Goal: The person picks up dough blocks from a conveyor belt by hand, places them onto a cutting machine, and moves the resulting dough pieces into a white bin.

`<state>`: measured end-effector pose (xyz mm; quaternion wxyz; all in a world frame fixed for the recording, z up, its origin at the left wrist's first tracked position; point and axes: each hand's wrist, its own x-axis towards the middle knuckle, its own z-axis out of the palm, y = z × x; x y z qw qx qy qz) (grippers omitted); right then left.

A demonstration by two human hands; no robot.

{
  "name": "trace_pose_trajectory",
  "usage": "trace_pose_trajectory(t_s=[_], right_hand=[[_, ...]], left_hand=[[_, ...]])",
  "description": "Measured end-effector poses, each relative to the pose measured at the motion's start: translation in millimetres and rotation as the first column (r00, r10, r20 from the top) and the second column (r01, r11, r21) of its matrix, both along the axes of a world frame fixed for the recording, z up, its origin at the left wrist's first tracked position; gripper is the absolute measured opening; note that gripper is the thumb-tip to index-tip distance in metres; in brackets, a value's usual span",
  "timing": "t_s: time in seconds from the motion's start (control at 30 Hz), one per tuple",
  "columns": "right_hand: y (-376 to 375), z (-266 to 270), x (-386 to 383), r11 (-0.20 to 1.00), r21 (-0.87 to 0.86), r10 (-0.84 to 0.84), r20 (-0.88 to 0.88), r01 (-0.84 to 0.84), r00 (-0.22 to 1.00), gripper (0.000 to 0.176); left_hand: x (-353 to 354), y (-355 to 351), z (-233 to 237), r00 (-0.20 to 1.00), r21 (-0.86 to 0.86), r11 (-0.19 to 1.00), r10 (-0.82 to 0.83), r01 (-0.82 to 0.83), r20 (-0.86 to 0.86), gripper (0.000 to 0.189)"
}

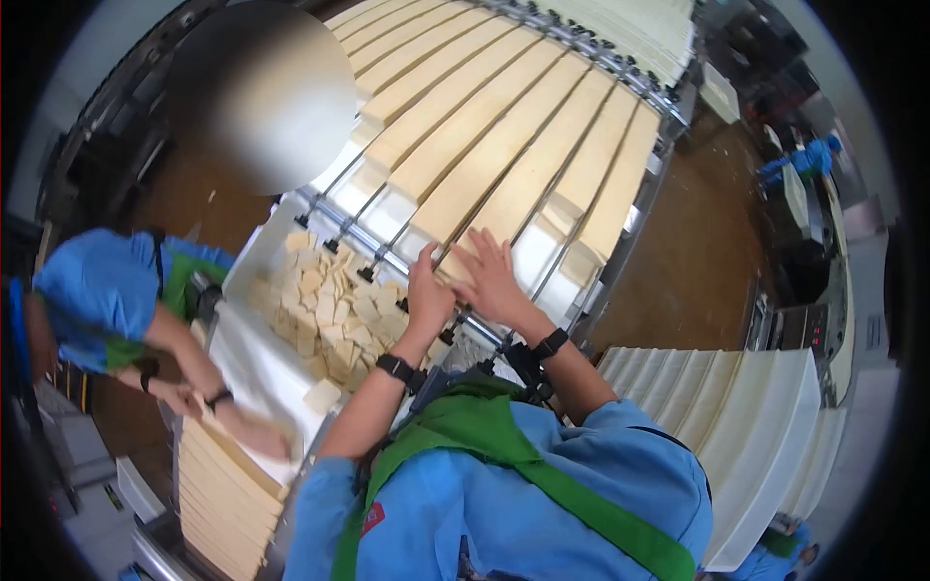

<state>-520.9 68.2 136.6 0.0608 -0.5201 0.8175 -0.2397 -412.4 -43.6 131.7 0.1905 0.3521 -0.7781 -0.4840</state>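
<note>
Long pale dough strips (499, 131) lie side by side on a conveyor, with thin rods between them. At the near end of the middle strips, my left hand (429, 295) has its fingers bent at a strip's edge; whether they hold it is unclear. My right hand (487, 276) rests close beside it, fingers spread over the end of a strip. Below both hands runs a metal bar (363, 237) with black knobs. A white bin (257, 266) full of cut dough pieces (339, 315) stands left of my hands.
At the left a co-worker (107, 290) in blue and green reaches over a tray of dough strips (223, 494). Stacked white trays (722, 426) stand at the lower right. Brown floor (688, 242) shows right of the conveyor. Another person (809, 160) is farther off.
</note>
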Motion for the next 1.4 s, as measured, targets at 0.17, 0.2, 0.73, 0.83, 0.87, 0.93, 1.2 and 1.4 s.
trace_pose_trajectory(t_s=[0.17,0.2,0.73,0.83,0.87,0.93,1.2,1.4], right_hand=[[-3.2,3.9,7.5,0.986,0.163,0.018,-0.184,0.012,0.983,0.065],[-3.3,0.9,7.6,0.987,0.156,0.012,-0.211,0.022,0.977,0.065],[-194.3,22.6,279.4,0.564,-0.221,0.822,0.056,-0.796,0.567,0.047],[-260.8,-4.2,386.1,0.333,-0.243,0.941,0.021,-0.911,0.338,0.045],[-281.3,-14.7,418.0,0.288,-0.219,0.955,-0.001,-0.932,0.296,0.045],[-322.9,-35.6,472.4,0.227,-0.198,0.971,-0.034,-0.954,0.238,0.045],[-401.8,-67.1,569.4,0.416,0.210,0.907,-0.172,-0.885,0.386,0.050],[-402.4,-72.6,568.9,0.496,0.300,0.865,-0.252,-0.815,0.434,0.050]], left_hand=[[18.9,3.8,19.3,0.995,0.029,0.995,0.095,-0.095,-0.005,0.061],[31.7,3.2,27.7,0.992,0.016,0.992,0.124,-0.123,-0.033,0.062],[474.3,38.9,-65.9,-0.239,-0.455,-0.124,0.949,-0.882,0.204,0.077],[501.0,36.8,-81.9,-0.093,-0.289,-0.031,0.975,-0.957,0.203,0.079],[506.8,36.5,-81.4,-0.080,-0.276,-0.022,0.976,-0.961,0.200,0.080],[508.0,29.4,-71.6,-0.049,-0.253,0.004,0.978,-0.967,0.203,0.080],[498.6,18.0,-61.4,-0.017,-0.156,0.020,0.973,-0.988,0.231,0.082],[486.0,8.2,-61.6,-0.001,-0.141,0.036,0.966,-0.989,0.259,0.082]])
